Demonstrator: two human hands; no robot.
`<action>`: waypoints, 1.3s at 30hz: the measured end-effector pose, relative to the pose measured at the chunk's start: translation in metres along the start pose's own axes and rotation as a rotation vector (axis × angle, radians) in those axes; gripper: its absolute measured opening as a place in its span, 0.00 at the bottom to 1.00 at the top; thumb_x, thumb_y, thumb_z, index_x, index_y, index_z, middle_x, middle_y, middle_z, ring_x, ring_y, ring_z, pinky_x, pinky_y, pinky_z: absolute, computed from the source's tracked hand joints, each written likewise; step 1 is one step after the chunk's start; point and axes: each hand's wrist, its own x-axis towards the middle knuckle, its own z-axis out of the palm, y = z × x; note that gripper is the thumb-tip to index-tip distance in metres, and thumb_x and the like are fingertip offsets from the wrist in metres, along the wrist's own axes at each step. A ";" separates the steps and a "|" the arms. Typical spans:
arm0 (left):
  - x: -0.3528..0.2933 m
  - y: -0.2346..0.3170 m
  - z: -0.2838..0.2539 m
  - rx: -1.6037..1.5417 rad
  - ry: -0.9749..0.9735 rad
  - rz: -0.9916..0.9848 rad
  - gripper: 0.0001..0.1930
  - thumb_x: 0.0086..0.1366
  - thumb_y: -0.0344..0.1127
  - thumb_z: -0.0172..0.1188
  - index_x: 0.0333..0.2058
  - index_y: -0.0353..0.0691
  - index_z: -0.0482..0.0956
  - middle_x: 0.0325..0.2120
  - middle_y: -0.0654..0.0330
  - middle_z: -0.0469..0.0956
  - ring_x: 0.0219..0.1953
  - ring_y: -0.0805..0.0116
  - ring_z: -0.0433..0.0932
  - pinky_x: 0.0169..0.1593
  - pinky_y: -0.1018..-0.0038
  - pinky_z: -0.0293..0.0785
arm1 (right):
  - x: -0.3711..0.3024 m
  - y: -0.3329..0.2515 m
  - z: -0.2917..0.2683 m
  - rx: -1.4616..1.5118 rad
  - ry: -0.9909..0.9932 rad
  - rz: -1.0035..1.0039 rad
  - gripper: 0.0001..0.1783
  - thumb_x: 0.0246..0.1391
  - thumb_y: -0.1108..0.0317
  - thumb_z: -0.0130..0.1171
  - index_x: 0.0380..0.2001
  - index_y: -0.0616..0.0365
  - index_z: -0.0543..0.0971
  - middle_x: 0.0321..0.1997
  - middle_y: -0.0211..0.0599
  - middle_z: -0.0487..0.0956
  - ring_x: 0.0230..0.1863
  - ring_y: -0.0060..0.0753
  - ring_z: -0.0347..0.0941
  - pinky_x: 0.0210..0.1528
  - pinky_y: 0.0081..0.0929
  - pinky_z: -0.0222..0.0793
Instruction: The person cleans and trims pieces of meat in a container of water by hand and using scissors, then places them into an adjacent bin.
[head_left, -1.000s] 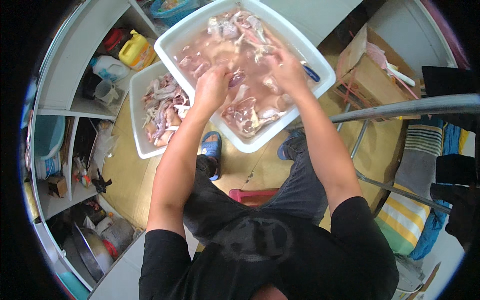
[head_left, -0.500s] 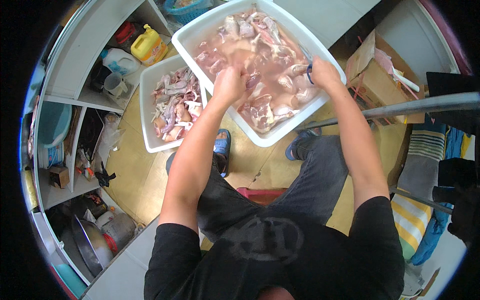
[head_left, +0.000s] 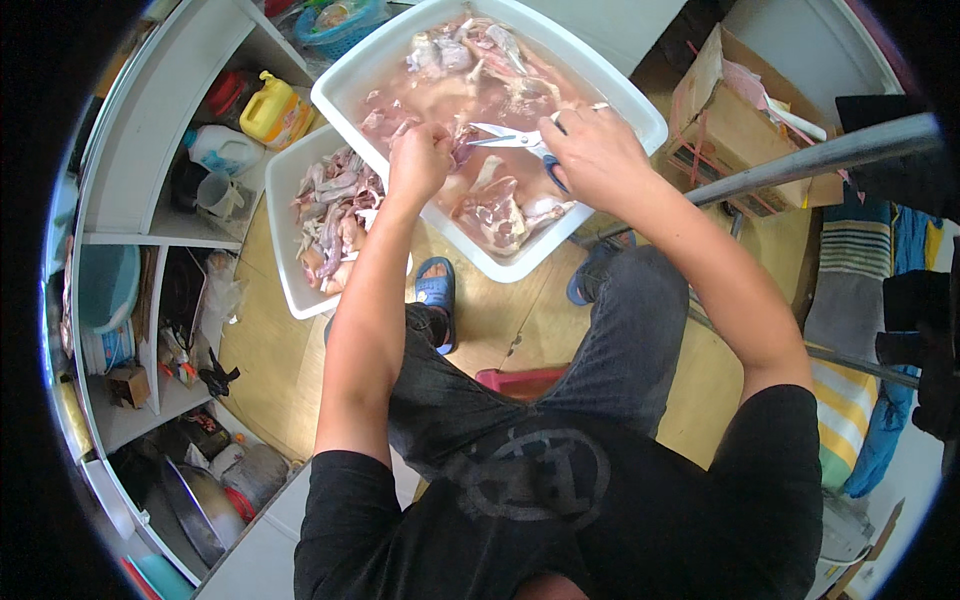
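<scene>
Head view: right hand (head_left: 597,150) over the large white tub (head_left: 500,268), inside its right rim, fingers wrapped round scissors (head_left: 519,139) with blue-and-black handles; blades apart, pointing left. Left hand (head_left: 418,158) just inside the left rim, fingers pinched on a dark-red meat piece (head_left: 462,152), blade tips right beside it. Rest of the tub: raw poultry pieces (head_left: 497,210) in cloudy pink water. Smaller white tub (head_left: 281,240) sits left, its right edge overlapped in view by the big one; can't tell if they touch. Cardboard box (head_left: 700,130) near the right rim. Open yellow floor (head_left: 490,315) between near rim and red stool (head_left: 525,380).
</scene>
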 end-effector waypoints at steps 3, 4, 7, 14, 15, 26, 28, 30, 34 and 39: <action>0.001 0.000 0.000 0.057 -0.011 0.048 0.09 0.57 0.32 0.61 0.33 0.34 0.85 0.27 0.44 0.82 0.34 0.48 0.83 0.40 0.60 0.77 | 0.007 -0.003 0.015 0.008 0.028 -0.014 0.16 0.47 0.64 0.62 0.39 0.59 0.76 0.36 0.42 0.78 0.42 0.45 0.77 0.45 0.39 0.71; 0.001 -0.002 -0.002 0.091 -0.036 0.051 0.10 0.58 0.32 0.61 0.35 0.33 0.84 0.28 0.45 0.83 0.33 0.51 0.84 0.40 0.63 0.77 | 0.009 -0.004 0.018 0.012 0.083 -0.052 0.13 0.49 0.64 0.60 0.36 0.59 0.76 0.33 0.41 0.78 0.39 0.44 0.77 0.44 0.38 0.71; 0.003 -0.009 0.001 0.138 -0.018 0.079 0.11 0.60 0.33 0.62 0.37 0.32 0.84 0.29 0.46 0.84 0.33 0.54 0.85 0.38 0.66 0.78 | 0.017 -0.007 0.027 -0.004 0.040 -0.034 0.11 0.49 0.64 0.60 0.34 0.59 0.76 0.32 0.41 0.78 0.37 0.43 0.77 0.42 0.37 0.72; 0.002 0.001 -0.001 0.078 -0.018 0.059 0.08 0.58 0.32 0.62 0.34 0.35 0.85 0.28 0.44 0.82 0.33 0.48 0.83 0.40 0.61 0.77 | 0.024 -0.016 0.034 0.035 -0.009 -0.006 0.10 0.50 0.65 0.59 0.33 0.59 0.77 0.32 0.42 0.79 0.36 0.43 0.78 0.38 0.37 0.73; 0.001 0.003 0.000 0.052 -0.014 0.054 0.08 0.57 0.32 0.62 0.33 0.37 0.86 0.27 0.43 0.81 0.33 0.45 0.82 0.41 0.59 0.76 | 0.026 -0.019 0.036 0.055 -0.028 0.005 0.10 0.50 0.65 0.59 0.34 0.59 0.77 0.33 0.42 0.79 0.36 0.42 0.78 0.38 0.37 0.73; -0.002 0.004 0.002 0.147 -0.029 0.116 0.08 0.58 0.32 0.59 0.33 0.37 0.86 0.28 0.42 0.81 0.34 0.43 0.81 0.42 0.57 0.76 | 0.048 -0.047 0.035 0.082 -0.272 0.073 0.09 0.52 0.68 0.55 0.37 0.58 0.79 0.35 0.43 0.82 0.38 0.42 0.82 0.38 0.38 0.77; -0.002 0.002 0.003 0.125 -0.041 0.104 0.08 0.58 0.31 0.59 0.33 0.37 0.86 0.28 0.42 0.81 0.34 0.43 0.82 0.42 0.57 0.76 | 0.045 -0.047 0.028 0.101 -0.302 0.055 0.09 0.53 0.69 0.55 0.37 0.58 0.79 0.34 0.44 0.83 0.38 0.43 0.83 0.36 0.38 0.78; -0.002 0.000 0.005 0.112 -0.074 0.087 0.09 0.58 0.31 0.59 0.33 0.37 0.86 0.28 0.42 0.81 0.34 0.44 0.82 0.43 0.57 0.76 | 0.046 -0.054 0.042 0.118 -0.234 0.096 0.09 0.52 0.69 0.54 0.36 0.59 0.79 0.32 0.44 0.84 0.36 0.45 0.83 0.35 0.39 0.78; -0.002 0.000 0.005 0.119 -0.074 0.076 0.08 0.58 0.32 0.59 0.33 0.38 0.86 0.28 0.43 0.81 0.35 0.45 0.82 0.43 0.58 0.76 | 0.051 -0.044 0.054 0.156 -0.274 0.116 0.09 0.51 0.69 0.55 0.34 0.61 0.80 0.31 0.47 0.84 0.35 0.48 0.83 0.35 0.42 0.78; 0.001 -0.007 -0.003 0.064 -0.012 0.050 0.08 0.58 0.32 0.60 0.34 0.38 0.86 0.30 0.44 0.82 0.36 0.46 0.82 0.43 0.59 0.77 | 0.038 -0.013 0.055 0.180 -0.403 0.209 0.11 0.50 0.68 0.57 0.35 0.61 0.80 0.31 0.50 0.82 0.35 0.52 0.82 0.36 0.46 0.77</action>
